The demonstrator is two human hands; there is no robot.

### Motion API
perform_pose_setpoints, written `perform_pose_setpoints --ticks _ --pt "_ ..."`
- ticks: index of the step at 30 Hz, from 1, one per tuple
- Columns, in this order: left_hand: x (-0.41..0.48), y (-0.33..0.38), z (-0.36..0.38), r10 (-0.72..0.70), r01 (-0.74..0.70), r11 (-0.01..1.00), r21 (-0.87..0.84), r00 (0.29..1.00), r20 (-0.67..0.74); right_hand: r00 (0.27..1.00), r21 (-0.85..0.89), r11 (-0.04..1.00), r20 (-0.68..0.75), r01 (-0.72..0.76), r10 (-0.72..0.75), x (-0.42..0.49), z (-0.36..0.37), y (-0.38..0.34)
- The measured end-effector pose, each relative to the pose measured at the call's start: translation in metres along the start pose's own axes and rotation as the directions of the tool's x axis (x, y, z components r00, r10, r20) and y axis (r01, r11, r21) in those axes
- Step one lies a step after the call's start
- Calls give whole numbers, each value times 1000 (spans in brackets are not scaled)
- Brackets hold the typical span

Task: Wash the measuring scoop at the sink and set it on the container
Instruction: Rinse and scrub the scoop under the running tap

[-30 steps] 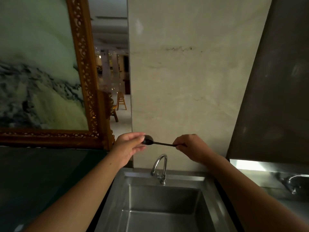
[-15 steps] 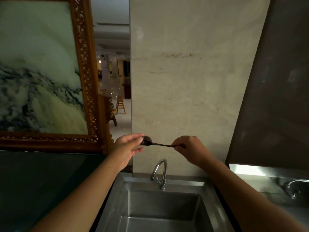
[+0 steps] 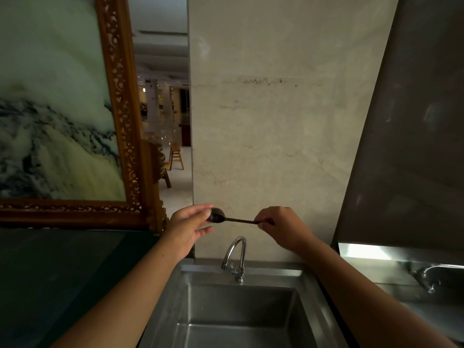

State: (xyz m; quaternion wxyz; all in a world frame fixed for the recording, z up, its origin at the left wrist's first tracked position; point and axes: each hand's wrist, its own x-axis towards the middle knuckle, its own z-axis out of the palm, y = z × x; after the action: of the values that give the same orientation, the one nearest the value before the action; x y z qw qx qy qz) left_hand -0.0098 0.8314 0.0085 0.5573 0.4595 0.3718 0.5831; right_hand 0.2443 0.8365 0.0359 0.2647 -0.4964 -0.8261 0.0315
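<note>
1. the right hand (image 3: 281, 228) pinches the far end of the measuring scoop's handle between thumb and curled fingers, closed tight on it.
2. the left hand (image 3: 189, 228) is loosely cupped around the scoop's bowl, its fingertips (image 3: 207, 212) touching the dark rounded head from the left; the lower fingers are spread and apart below it.
3. the measuring scoop (image 3: 226, 218) is dark, with a small round bowl and a thin ridged handle, held nearly level between the two hands, bowl to the left.
4. it hangs in the air above the faucet (image 3: 236, 257), well clear of the spout, in front of the pale marble wall (image 3: 271, 121).
5. the curved chrome faucet stands at the far rim of a stainless steel sink (image 3: 241, 312), whose basin looks dry; no stream shows at the spout.
6. to the left, a dark green counter (image 3: 50, 272) carries a marbled stone panel in a carved wooden frame (image 3: 123, 109).
7. to the right, a second faucet (image 3: 426, 277) sits over another steel basin, under a dark slanted panel (image 3: 414, 134).
8. through the gap beside the frame, a wooden stool (image 3: 176, 155) stands far off in a lit hall.
</note>
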Motion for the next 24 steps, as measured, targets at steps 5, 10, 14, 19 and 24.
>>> perform_pose_setpoints --ticks 5,10,14,19,24 --pt "-1 -6 3 -12 13 996 -84 1000 6 999 53 998 -6 -42 42 0 0 1" --pt "0 -17 10 -73 80 975 -210 996 43 997 128 988 20 -80 78 1 3 -3" --pt "-2 -29 21 -104 110 954 -278 994 38 995 169 981 47 -96 89 -1 15 -7" --pt "-6 -45 26 -202 184 903 -389 979 -6 989 220 966 90 -135 118 -6 27 -9" --pt "-10 -59 27 -307 249 872 -421 949 -74 984 168 976 133 -141 119 -11 35 -6"
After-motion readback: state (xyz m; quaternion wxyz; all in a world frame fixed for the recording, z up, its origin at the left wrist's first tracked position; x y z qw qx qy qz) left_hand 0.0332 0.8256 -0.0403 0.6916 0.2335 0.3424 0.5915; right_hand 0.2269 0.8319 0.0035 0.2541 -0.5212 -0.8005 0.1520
